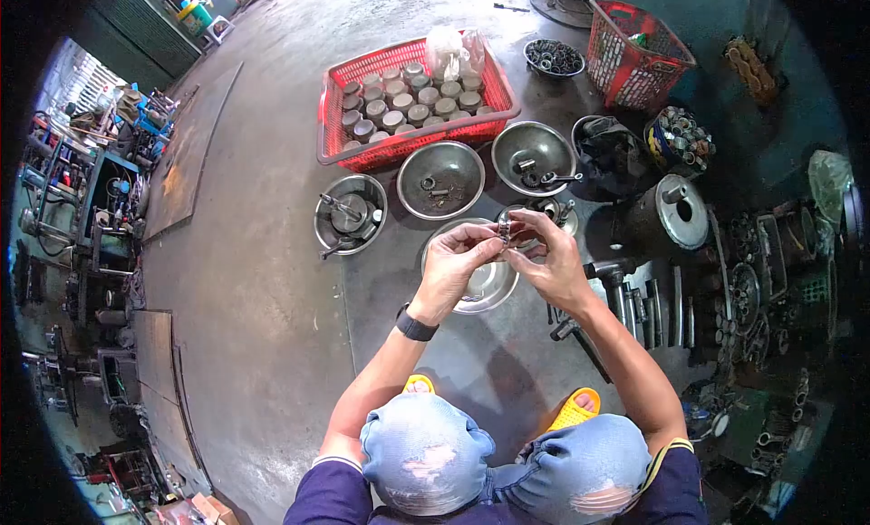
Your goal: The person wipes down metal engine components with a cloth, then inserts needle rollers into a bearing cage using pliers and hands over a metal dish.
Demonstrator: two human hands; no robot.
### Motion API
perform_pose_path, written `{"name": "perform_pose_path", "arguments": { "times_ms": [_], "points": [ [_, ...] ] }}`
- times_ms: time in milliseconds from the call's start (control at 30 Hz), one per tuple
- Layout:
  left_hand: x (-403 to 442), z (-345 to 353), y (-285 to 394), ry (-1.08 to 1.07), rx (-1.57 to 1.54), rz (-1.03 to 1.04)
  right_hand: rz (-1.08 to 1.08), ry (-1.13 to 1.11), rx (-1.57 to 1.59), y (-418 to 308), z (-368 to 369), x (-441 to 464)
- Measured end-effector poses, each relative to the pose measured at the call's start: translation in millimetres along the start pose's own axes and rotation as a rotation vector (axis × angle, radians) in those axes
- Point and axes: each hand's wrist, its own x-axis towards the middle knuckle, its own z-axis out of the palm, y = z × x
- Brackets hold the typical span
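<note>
- Above the near bowl (497, 291), holds a small metal part (504, 231) between left hand (453, 262) and right hand (555, 258), clamped from both sides; cannot tell its exact shape.
- Just far of both hands, faces a middle bowl (444, 165) and a right bowl (535, 143), nearly rim to rim, with small metal pieces (441, 193) inside.
- Left of these, has a left bowl (370, 185) with a shafted part (347, 219) inside.
- Farther off, close behind the bowls, has the long near wall of a red crate (435, 135), packed with round metal pieces (393, 120).
- At left, has a wide stretch of grey floor (263, 280) running near to far, giving the left arm (362, 394) sideways room up to the edges of flat sheets (195, 158).
- At right, meets metal bars (678, 303) and a large metal cylinder (684, 215), narrowing the room beside the right arm (634, 366).
- Nearest, has knees (426, 448) between the arms.
</note>
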Motion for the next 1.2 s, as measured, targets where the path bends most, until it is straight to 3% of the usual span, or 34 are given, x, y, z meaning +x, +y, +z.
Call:
{"name": "perform_pose_path", "arguments": {
  "times_ms": [467, 967, 1200],
  "points": [
    [-7, 0, 8, 0.034, 0.021, 0.072, -0.129, 0.113, -0.075, -3, 6, 2],
    [-7, -6, 6, -0.004, 0.166, 0.102, -0.252, 0.085, -0.217, -6, 9, 3],
    [-4, -13, -1, -0.019, 0.137, 0.148, -0.162, 0.151, -0.126, -2, 11, 3]
  ]
}}
